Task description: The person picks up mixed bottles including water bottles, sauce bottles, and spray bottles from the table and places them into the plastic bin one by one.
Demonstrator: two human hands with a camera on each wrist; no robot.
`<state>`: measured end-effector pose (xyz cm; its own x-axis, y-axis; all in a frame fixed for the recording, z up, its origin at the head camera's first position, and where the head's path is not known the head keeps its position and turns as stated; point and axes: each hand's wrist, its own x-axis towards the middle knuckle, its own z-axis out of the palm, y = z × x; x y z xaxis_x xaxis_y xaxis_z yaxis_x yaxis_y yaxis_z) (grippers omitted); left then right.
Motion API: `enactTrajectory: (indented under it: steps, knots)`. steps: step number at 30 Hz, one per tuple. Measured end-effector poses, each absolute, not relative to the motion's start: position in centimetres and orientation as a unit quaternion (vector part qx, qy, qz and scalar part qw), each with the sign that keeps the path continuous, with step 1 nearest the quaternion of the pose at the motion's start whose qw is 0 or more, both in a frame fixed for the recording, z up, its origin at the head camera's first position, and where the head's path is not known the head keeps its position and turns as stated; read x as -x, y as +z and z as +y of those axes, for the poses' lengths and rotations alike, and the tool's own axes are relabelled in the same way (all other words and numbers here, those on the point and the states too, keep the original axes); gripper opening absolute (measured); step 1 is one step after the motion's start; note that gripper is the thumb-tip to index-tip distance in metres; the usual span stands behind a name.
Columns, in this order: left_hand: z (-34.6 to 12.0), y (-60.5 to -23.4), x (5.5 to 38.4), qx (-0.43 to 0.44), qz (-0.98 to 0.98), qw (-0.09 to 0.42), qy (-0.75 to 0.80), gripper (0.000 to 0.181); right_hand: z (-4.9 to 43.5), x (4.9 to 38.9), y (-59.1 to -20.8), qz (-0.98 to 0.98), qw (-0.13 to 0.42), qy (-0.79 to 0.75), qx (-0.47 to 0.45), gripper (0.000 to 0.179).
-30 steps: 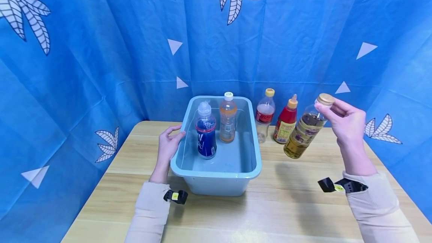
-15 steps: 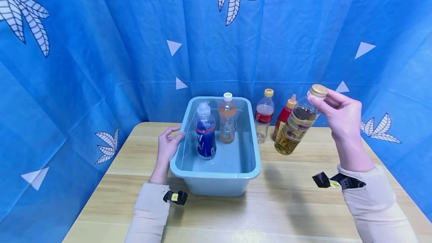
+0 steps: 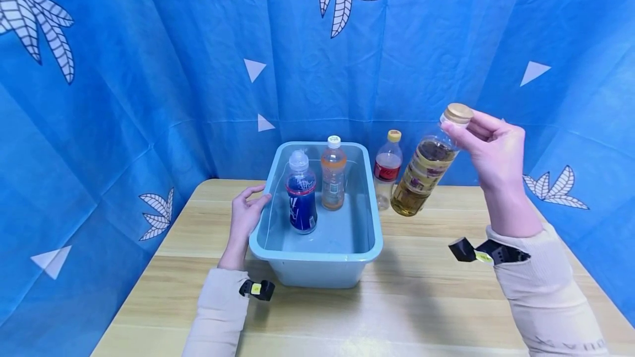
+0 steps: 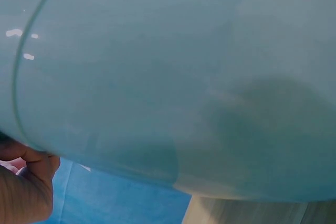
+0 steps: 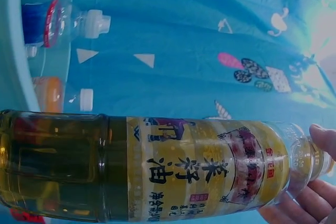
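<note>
Pale-blue plastic tub (image 3: 317, 257): stands on your wood-grain table (image 3: 322, 321); serves as the dial, 12 o'clock towards the blue patterned curtain (image 3: 317, 76).
Rapeseed-oil bottle (image 3: 423, 172): gold cap, Chinese lettering on a yellow label, yellow oil inside; raised off your table between the tub's 2 and 3 o'clock, tilted, cap towards 1, base towards 7.
Right hand (image 3: 498, 150): yours, thumb and fingers closed about the oil bottle's neck, just under the cap.
Left hand (image 3: 248, 211): yours, at the tub's 9 o'clock, thumb and fingers gripping the rim.
Blue-filled drink bottle (image 3: 302, 203): upright inside the tub, slightly to 9 o'clock of centre; clear cap, red neck band.
Orange-banded drink bottle (image 3: 334, 172): upright inside the tub at 1 o'clock; white cap.
Red-labelled clear bottle (image 3: 387, 172): upright on your table outside the tub's 2 o'clock; yellow cap; whether the oil bottle's base touches it, you cannot tell.
</note>
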<state>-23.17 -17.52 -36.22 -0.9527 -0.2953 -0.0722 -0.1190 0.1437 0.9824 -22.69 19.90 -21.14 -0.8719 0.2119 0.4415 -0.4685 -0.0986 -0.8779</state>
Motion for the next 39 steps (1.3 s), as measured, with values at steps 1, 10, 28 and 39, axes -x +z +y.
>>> enactTrajectory:
  steps: [1, 10, 28, 39]
  knots:
    - [-17.5, -36.2, 23.2, -0.135, -0.752, 0.070, -0.641, 0.035, 19.7, 22.7, -21.0, -0.630, 0.233, 0.734, -0.105, 0.035]
    - [-17.4, -36.2, 23.1, -0.134, -0.752, 0.071, -0.642, 0.035, 17.9, 23.0, -19.6, -0.629, 0.225, 0.732, -0.134, 0.034]
    - [-17.5, -36.1, 23.2, -0.135, -0.752, 0.074, -0.640, 0.034, 14.5, 24.7, -19.0, -0.658, 0.217, 0.706, -0.147, 0.036]
    - [-17.5, -36.1, 23.0, -0.133, -0.749, 0.072, -0.645, 0.034, 12.7, 25.7, -19.8, -0.660, 0.217, 0.701, -0.161, 0.034]
